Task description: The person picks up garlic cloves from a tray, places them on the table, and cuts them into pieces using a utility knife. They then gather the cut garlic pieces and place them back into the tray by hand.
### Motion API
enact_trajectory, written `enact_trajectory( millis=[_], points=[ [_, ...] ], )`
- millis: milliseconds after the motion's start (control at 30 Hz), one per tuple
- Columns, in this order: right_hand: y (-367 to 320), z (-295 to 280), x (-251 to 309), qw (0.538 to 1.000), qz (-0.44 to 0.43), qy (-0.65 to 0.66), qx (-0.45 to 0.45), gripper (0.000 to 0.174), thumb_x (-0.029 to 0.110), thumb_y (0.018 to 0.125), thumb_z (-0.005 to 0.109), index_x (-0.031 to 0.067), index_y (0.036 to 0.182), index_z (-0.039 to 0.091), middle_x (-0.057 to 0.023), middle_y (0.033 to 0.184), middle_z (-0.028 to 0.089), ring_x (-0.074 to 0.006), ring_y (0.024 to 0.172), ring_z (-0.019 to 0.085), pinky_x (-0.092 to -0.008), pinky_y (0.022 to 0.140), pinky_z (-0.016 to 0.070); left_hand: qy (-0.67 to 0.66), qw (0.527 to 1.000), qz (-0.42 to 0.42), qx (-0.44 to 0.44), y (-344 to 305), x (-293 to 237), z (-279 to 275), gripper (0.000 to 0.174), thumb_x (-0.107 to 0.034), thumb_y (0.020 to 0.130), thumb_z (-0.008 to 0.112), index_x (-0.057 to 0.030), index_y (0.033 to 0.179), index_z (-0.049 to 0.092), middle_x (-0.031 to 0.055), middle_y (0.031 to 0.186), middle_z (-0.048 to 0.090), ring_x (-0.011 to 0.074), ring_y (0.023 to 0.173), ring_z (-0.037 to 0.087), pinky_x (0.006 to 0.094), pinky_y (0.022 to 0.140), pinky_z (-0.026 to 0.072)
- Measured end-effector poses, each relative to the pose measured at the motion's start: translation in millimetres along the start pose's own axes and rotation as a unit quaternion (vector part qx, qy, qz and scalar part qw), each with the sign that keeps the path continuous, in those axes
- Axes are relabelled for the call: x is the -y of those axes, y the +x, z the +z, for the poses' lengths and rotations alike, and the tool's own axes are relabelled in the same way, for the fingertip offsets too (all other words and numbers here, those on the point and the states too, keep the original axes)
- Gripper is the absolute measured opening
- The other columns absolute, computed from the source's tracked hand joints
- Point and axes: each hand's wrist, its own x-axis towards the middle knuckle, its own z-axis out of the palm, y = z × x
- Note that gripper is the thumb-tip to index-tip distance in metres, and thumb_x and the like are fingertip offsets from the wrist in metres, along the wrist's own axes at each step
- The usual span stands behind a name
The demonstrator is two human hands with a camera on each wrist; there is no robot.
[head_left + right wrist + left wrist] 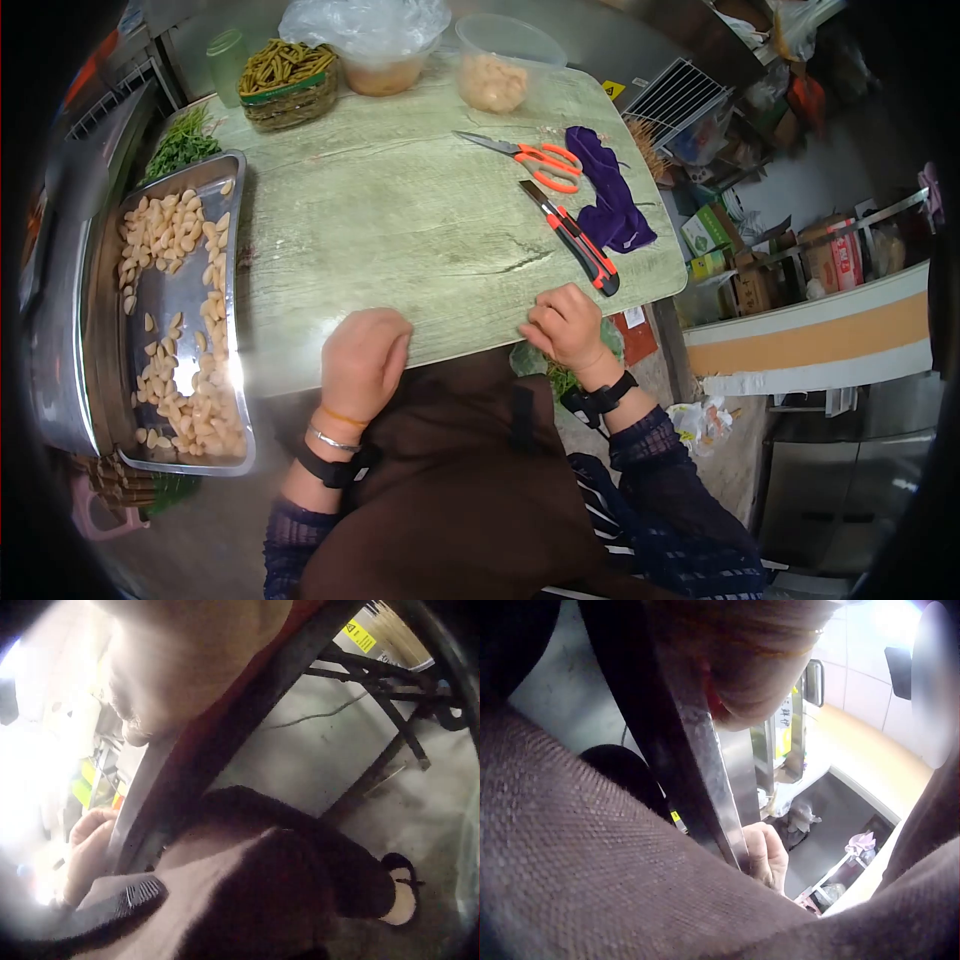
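Note:
My left hand (365, 358) rests at the near edge of the green wood-grain table (380, 220), fingers bent loosely, holding nothing. Along the same edge, further right, lies my right hand (568, 325), its fingers also loosely bent around nothing. Just beyond the right hand is a red-and-black utility knife (583, 248) with its blade out. Orange-handled scissors (548, 163) lie behind it, beside a crumpled purple cloth (610, 195). To the left of the left hand stands a metal tray (240, 300) holding many peeled garlic cloves (205, 415).
At the back are a container of green bean pieces (290, 85), a tub under a clear plastic bag (370, 25) and a clear tub (545, 55) of pale pieces. Leafy greens (185, 140) lie behind the tray. Shelving with boxes (710, 235) stands to the right.

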Motion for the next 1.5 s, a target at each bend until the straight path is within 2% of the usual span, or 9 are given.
enact_trajectory(
  millis=[433, 533, 600, 700, 833, 1067, 1267, 1367, 1500],
  points=[
    [18.3, -0.8, -4.7, 0.979, 0.176, 0.095, -0.031, 0.032, 0.008, 0.077, 0.089, 0.0031, 0.074, 0.058, -0.011, 0.072, 0.056, -0.0296, 0.061, 0.054, -0.0384, 0.055, 0.0425, 0.006, 1.0, 0.011, 0.004, -8.8, 7.6, 6.0, 0.018, -0.001, 0.083, 0.074, -0.0052, 0.099, 0.067, 0.0105, 0.1, 0.067, 0.0328, 0.091, 0.067, 0.0411, 0.078, 0.056],
    [-9.8, 22.6, -42.1, 0.927, 0.304, 0.208, -0.068, 0.026, 0.004, 0.086, 0.081, 0.005, 0.076, 0.057, -0.0002, 0.067, 0.051, -0.0133, 0.055, 0.049, -0.0307, 0.05, 0.0374, -0.012, 1.0, 0.012, -0.002, -7.6, 8.1, 3.2, 0.015, -0.001, 0.085, 0.072, -0.005, 0.098, 0.066, 0.0097, 0.099, 0.067, 0.0319, 0.09, 0.067, 0.0399, 0.078, 0.0561],
    [-3.9, 11.9, -47.7, 0.685, 0.487, 0.539, -0.044, 0.026, 0.018, 0.1, 0.072, 0.0093, 0.082, 0.055, 0.0016, 0.07, 0.053, -0.0093, 0.046, 0.041, -0.0258, 0.04, 0.0289, -0.014, 1.0, 0.016, -0.009, -8.0, 8.4, 2.7, 0.013, -0.002, 0.086, 0.072, -0.0051, 0.097, 0.066, 0.0095, 0.099, 0.067, 0.0313, 0.09, 0.067, 0.0395, 0.078, 0.0561],
    [21.9, -7.7, -39.9, 0.453, 0.547, 0.697, -0.102, 0.031, 0.034, 0.107, 0.061, 0.0128, 0.088, 0.052, -0.0002, 0.072, 0.052, -0.0071, 0.041, 0.034, -0.0228, 0.035, 0.0211, -0.025, 0.999, 0.02, -0.01, -8.0, 9.1, 2.8, 0.013, -0.002, 0.086, 0.072, -0.0052, 0.097, 0.066, 0.0093, 0.1, 0.067, 0.031, 0.091, 0.066, 0.0397, 0.078, 0.056],
    [55.8, -17.3, -65.0, 0.29, 0.515, 0.797, -0.124, 0.037, 0.049, 0.108, 0.056, 0.0167, 0.09, 0.055, 0.0007, 0.074, 0.051, -0.0073, 0.042, 0.035, -0.0232, 0.036, 0.0233, -0.018, 1.0, 0.02, -0.003, -8.1, 10.6, 4.0, 0.015, -0.003, 0.085, 0.073, -0.0056, 0.099, 0.068, 0.0088, 0.101, 0.068, 0.0303, 0.091, 0.067, 0.0395, 0.078, 0.0565],
    [235.4, -43.1, -106.3, 0.62, 0.443, 0.631, -0.144, 0.042, 0.058, 0.104, 0.058, 0.0182, 0.091, 0.056, 0.0022, 0.072, 0.055, -0.0052, 0.048, 0.04, -0.0206, 0.041, 0.0261, -0.014, 1.0, 0.012, 0.018, -0.1, 4.6, -2.3, 0.015, -0.002, 0.082, 0.076, -0.0072, 0.095, 0.07, 0.0073, 0.1, 0.07, 0.0292, 0.087, 0.068, 0.0393, 0.076, 0.057],
    [334.9, 13.3, -217.0, 0.752, 0.336, 0.48, -0.302, 0.044, 0.052, 0.105, 0.059, 0.0104, 0.094, 0.067, -0.0009, 0.079, 0.063, -0.0135, 0.064, 0.057, -0.0291, 0.055, 0.0419, -0.028, 0.999, 0.016, 0.007, -6.4, 13.5, 3.4, 0.013, -0.003, 0.083, 0.073, -0.0062, 0.095, 0.068, 0.0088, 0.096, 0.069, 0.0305, 0.085, 0.067, 0.0401, 0.074, 0.0559],
    [329.4, 50.6, -280.0, 0.833, 0.41, 0.362, -0.082, 0.051, 0.052, 0.101, 0.065, 0.0055, 0.121, 0.074, -0.0051, 0.115, 0.073, -0.0146, 0.11, 0.064, -0.0315, 0.093, 0.0471, -0.051, 0.999, 0.009, 0.002, -9.2, 16.3, 5.5, 0.011, -0.005, 0.086, 0.068, -0.005, 0.097, 0.066, 0.0101, 0.098, 0.066, 0.031, 0.087, 0.065, 0.0414, 0.077, 0.0545],
    [313.7, 61.2, -265.8, 0.858, 0.342, 0.361, -0.131, 0.041, 0.038, 0.108, 0.058, 0.0048, 0.127, 0.072, -0.0048, 0.123, 0.073, -0.0154, 0.12, 0.062, -0.0328, 0.105, 0.0435, -0.06, 0.998, 0.002, 0.017, -10.6, 16.5, 3.8, 0.015, -0.007, 0.087, 0.067, -0.004, 0.102, 0.064, 0.011, 0.104, 0.064, 0.0314, 0.093, 0.063, 0.0418, 0.081, 0.053]
  ],
)
